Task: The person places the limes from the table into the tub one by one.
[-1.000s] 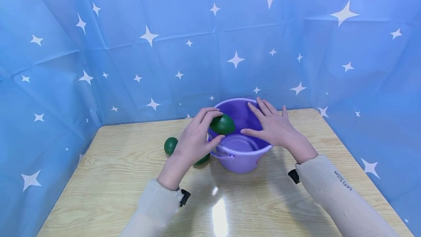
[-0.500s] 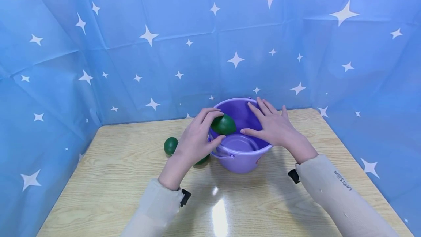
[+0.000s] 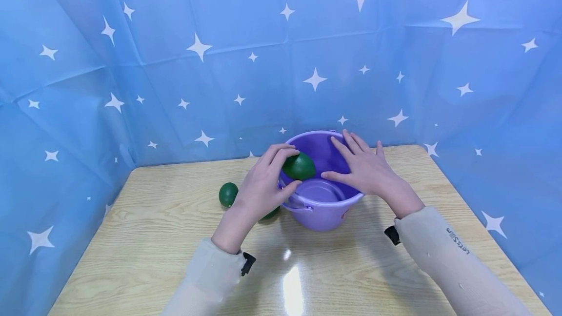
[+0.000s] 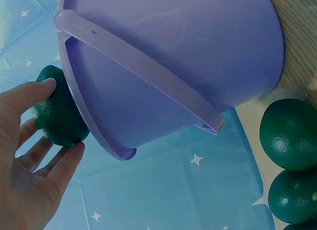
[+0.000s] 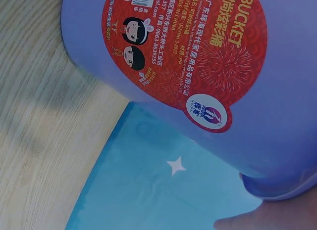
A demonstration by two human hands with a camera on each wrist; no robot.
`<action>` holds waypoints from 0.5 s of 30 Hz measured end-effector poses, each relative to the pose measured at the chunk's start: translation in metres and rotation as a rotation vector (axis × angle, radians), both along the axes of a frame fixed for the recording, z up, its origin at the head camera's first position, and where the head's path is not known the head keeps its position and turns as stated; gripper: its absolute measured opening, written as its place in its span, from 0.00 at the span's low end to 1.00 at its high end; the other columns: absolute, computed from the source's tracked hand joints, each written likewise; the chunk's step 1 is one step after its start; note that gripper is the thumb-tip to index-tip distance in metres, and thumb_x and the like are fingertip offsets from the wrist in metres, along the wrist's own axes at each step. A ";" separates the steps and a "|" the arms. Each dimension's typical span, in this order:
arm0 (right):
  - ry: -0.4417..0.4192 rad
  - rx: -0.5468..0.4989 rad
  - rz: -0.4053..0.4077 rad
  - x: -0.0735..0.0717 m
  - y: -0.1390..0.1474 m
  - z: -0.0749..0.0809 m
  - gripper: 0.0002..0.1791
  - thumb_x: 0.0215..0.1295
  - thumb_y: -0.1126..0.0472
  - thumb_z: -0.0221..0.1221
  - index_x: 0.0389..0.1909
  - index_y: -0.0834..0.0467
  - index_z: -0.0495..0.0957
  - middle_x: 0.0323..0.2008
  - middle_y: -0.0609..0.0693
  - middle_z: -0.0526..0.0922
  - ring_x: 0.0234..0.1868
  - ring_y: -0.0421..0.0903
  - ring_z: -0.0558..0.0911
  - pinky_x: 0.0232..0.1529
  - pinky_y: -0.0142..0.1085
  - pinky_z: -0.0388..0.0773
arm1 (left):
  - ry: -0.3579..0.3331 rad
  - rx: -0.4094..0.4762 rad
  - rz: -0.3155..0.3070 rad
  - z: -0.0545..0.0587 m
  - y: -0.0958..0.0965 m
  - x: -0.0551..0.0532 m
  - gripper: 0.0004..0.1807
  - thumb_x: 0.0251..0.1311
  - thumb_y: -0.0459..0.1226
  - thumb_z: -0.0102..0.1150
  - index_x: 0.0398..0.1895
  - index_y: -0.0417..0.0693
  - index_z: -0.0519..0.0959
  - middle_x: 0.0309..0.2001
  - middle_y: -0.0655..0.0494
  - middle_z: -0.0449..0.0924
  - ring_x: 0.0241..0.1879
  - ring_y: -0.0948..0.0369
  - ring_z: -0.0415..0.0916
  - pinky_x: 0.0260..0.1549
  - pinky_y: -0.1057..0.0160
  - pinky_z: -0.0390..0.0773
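My left hand point(image 3: 258, 179) holds a dark green, lime-like fruit point(image 3: 300, 166) over the left side of a purple bucket point(image 3: 320, 217). In the left wrist view, the thumb and fingers grip this fruit right beside the bucket's rim. My right hand point(image 3: 368, 167) lies at the right side of the rim with its fingers straight and spread. Its thumb points inward over the opening. Down in the bucket, its round bottom shows bare in the head view. Beside the bucket on the table are more green fruits point(image 4: 290, 134), partly hidden behind my left wrist in the head view.
A pale wooden table point(image 3: 153, 238) carries the bucket. Blue cloth point(image 3: 246, 87) with white stars hangs behind it and along both sides. The bucket's handle point(image 4: 148, 74) hangs down on its left, and a red label point(image 5: 188, 52) is stuck to its outer wall.
The green fruit in my left hand has shifted very slightly right over the bucket. My right hand and the bucket look unmoved.
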State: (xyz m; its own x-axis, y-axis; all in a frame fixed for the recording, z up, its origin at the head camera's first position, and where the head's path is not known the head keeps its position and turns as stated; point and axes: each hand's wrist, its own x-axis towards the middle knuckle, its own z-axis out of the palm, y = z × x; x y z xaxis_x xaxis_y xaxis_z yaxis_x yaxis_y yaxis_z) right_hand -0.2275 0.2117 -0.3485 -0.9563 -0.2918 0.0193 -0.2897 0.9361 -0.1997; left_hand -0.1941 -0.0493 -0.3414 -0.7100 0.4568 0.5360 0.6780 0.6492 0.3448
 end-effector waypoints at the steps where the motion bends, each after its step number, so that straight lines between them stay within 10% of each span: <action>1: 0.000 0.000 0.000 0.000 0.000 0.000 0.54 0.62 0.23 0.48 0.81 0.48 0.44 0.81 0.59 0.38 0.80 0.63 0.42 0.67 0.80 0.34 | 0.000 0.000 -0.001 0.000 0.000 0.000 0.32 0.54 0.40 0.74 0.62 0.49 0.71 0.64 0.54 0.71 0.64 0.54 0.74 0.63 0.58 0.78; 15: 0.001 0.007 -0.001 0.000 0.000 0.000 0.54 0.62 0.22 0.48 0.81 0.48 0.44 0.81 0.59 0.38 0.81 0.63 0.41 0.68 0.79 0.35 | 0.003 0.002 -0.002 0.000 0.000 0.001 0.32 0.54 0.40 0.74 0.62 0.49 0.72 0.64 0.54 0.71 0.64 0.54 0.74 0.63 0.57 0.78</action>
